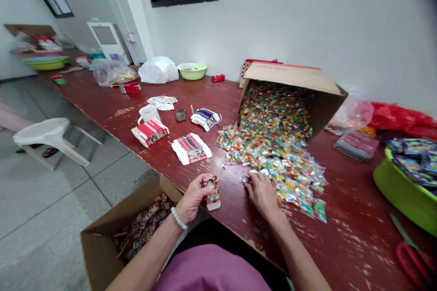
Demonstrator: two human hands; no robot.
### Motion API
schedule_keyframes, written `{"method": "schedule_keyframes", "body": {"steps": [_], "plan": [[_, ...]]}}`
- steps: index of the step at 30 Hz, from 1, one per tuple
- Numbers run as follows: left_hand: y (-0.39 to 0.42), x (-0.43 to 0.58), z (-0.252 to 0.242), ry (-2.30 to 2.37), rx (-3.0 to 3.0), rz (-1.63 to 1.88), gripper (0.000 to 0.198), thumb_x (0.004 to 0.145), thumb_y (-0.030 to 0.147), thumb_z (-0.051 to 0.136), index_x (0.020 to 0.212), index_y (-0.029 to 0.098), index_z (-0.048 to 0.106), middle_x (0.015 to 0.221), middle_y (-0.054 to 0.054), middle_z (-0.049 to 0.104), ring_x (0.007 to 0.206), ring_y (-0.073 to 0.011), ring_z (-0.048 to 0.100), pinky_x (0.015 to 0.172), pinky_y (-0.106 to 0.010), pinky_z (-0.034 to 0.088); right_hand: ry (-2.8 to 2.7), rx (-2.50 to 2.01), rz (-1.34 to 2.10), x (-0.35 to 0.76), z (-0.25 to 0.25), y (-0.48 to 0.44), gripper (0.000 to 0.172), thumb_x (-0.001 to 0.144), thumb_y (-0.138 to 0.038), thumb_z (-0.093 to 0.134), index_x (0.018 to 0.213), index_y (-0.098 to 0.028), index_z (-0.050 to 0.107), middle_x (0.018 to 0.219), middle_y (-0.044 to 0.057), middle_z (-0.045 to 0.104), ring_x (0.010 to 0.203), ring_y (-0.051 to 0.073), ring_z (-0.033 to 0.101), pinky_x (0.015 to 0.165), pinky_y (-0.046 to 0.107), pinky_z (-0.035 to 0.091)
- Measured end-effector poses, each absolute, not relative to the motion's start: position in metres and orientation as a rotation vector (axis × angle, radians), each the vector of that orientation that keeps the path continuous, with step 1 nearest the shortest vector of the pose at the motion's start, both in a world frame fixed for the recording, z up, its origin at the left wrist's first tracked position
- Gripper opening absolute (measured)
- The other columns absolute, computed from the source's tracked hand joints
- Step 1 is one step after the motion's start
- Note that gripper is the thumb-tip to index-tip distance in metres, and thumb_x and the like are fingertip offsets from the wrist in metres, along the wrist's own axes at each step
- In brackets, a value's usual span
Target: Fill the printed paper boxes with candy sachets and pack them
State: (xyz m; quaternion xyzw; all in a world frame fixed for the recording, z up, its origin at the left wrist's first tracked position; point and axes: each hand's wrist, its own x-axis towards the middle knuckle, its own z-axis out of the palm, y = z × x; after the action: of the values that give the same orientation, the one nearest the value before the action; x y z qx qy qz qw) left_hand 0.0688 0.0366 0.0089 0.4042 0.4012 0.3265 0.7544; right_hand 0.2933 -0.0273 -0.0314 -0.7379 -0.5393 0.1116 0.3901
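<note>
A small red printed box (211,189) with a white flap at its lower end is held upright in my left hand (195,198), between thumb and fingers. My right hand (262,192) lies at the near left edge of a pile of clear candy packets (273,154), its fingers bent down on them; whether they grip a packet is hidden. The packets spill out of a tipped cardboard box (324,113). Beyond my left hand lie a stack of flat printed boxes (191,148), a red and white stack (150,132) and a purple one (205,118).
An open carton (99,250) of filled red boxes stands below the table edge at the left. On the red table (341,245) are a white mug (149,114), red scissors (413,259) and a green basin (403,195) of dark packets. A white stool (51,134) stands far left.
</note>
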Motion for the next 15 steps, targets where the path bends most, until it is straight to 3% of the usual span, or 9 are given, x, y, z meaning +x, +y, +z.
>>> {"method": "schedule_keyframes", "body": {"steps": [5,10,15], "plan": [[0.046,0.061,0.006,0.947,0.934,0.760,0.059,0.054,0.015,0.087,0.104,0.018,0.056,0.081,0.004,0.062,0.069,-0.0119,0.061,0.063,-0.024,0.052,-1.347,-1.851,0.404,0.301,-0.039,-0.028,0.033,0.073,-0.018,0.063,0.106,-0.019,0.069,0.094,0.010,0.067,0.091,0.028,0.059,0.085,0.040,0.043],[0.047,0.054,0.011,0.941,0.927,0.715,0.052,0.059,0.023,0.086,0.101,0.015,0.058,0.079,0.002,0.061,0.067,-0.0136,0.063,0.060,-0.027,0.056,-1.254,-1.697,0.602,0.276,-0.022,-0.023,0.031,0.085,-0.038,0.058,0.109,-0.019,0.062,0.074,0.000,0.060,0.064,0.018,0.056,0.060,0.029,0.045],[0.040,0.050,0.014,0.931,0.907,0.743,0.047,0.065,0.032,0.085,0.093,0.019,0.049,0.079,0.002,0.062,0.063,-0.0148,0.064,0.048,-0.025,0.054,-0.975,-1.307,0.960,0.236,-0.003,-0.027,0.029,0.083,-0.048,0.066,0.082,-0.021,0.055,0.073,-0.002,0.057,0.063,0.014,0.053,0.056,0.025,0.043]]}}
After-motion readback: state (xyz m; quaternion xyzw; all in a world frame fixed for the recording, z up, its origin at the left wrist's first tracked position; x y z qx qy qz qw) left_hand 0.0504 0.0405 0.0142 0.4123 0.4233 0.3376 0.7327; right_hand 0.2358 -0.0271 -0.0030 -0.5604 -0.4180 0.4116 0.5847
